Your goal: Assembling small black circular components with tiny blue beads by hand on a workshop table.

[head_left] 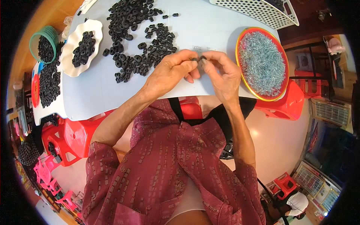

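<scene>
My left hand (170,71) and my right hand (225,77) meet over the near edge of the pale table (93,95). Each pinches at a small black plastic part (194,59) between thumb and forefinger; whether it is one part or two is hard to make out. Just beyond the fingertips lie a few small shiny coil-like pieces (197,47). A loose heap of similar black plastic parts (161,41) spreads to the left of my hands. Close to my right hand stands a round red tray with a yellow rim (238,60), filled with small silvery-blue coil-like pieces (264,63).
A white scalloped dish (69,65) holds more black parts at the left, beside a green basket (33,41). A white perforated basket (258,15) stands at the far right. Red plastic stools (80,137) are under and around the table. Another person (298,202) is at lower right.
</scene>
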A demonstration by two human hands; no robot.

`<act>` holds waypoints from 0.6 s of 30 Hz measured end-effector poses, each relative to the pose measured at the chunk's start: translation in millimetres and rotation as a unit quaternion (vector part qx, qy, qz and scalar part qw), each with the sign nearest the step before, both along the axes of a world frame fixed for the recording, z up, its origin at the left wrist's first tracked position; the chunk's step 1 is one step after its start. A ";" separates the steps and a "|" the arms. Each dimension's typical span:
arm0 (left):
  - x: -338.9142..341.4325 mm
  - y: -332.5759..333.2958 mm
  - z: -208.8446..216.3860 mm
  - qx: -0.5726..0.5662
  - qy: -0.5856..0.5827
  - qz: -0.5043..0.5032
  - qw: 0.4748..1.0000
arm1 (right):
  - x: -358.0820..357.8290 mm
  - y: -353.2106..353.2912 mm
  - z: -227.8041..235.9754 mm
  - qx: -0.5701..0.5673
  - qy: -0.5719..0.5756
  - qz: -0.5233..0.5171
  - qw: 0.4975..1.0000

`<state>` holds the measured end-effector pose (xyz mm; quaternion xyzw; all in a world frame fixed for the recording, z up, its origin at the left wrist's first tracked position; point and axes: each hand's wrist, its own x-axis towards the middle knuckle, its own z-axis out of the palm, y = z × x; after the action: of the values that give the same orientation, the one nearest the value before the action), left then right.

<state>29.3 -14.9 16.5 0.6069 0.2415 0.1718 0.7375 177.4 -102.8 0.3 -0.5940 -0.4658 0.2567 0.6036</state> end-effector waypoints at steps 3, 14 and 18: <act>-1.2 -0.5 -0.7 -0.036 0.001 0.024 0.999 | -0.2 -0.3 -1.2 -0.009 0.013 -0.002 1.000; -2.6 -0.6 -0.9 -0.022 -0.004 0.015 1.000 | 7.4 -3.1 7.2 -0.045 0.094 0.078 0.992; -0.7 -1.6 0.1 -0.007 -0.007 0.005 1.000 | 9.5 -3.2 6.3 -0.026 0.076 0.089 0.993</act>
<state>28.6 -16.5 16.7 0.5989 0.2402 0.1779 0.7429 186.9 -106.0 6.6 -0.5441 -0.4629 0.3658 0.5966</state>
